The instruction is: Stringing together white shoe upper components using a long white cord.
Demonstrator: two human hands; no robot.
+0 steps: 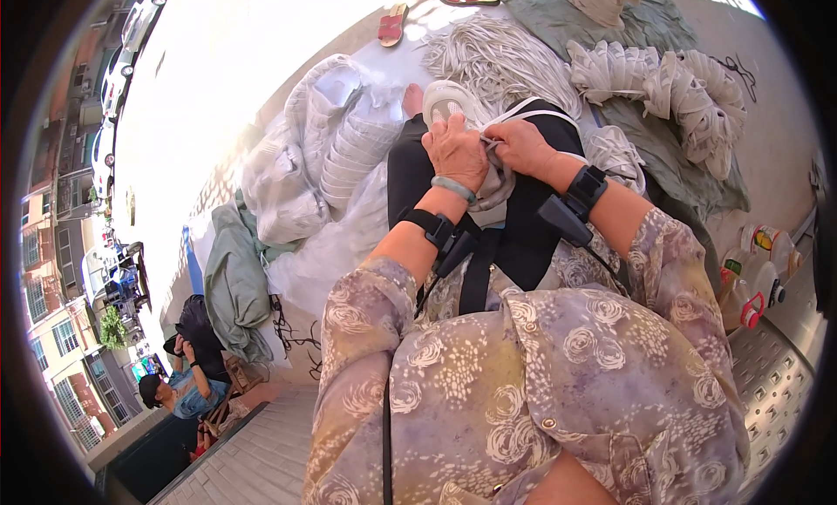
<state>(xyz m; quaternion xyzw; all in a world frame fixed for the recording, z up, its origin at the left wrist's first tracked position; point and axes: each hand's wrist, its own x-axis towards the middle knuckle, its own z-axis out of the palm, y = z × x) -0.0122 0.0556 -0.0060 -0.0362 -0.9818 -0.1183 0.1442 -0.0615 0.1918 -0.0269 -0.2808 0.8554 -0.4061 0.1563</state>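
A pale sneaker (449, 95) rests on my lap between my dark-trousered legs, its toe pointing away from me. My left hand (457, 151) lies over the sneaker's upper, fingers bent and closed on it near the tongue. Close beside it, my right hand (521, 148) pinches a white shoelace (490, 140) at the sneaker's side. A long loop of lace (545, 104) runs from there over my right knee. The lower part of the sneaker is hidden behind my hands.
Bundles of white sneakers in clear plastic (349, 148) lie on the left. Ahead sits a heap of loose laces (501, 61), with tied lace bundles (697, 95) on green cloth (645, 139). Bottles (754, 274) stand at right. Another person (196, 392) sits at lower left.
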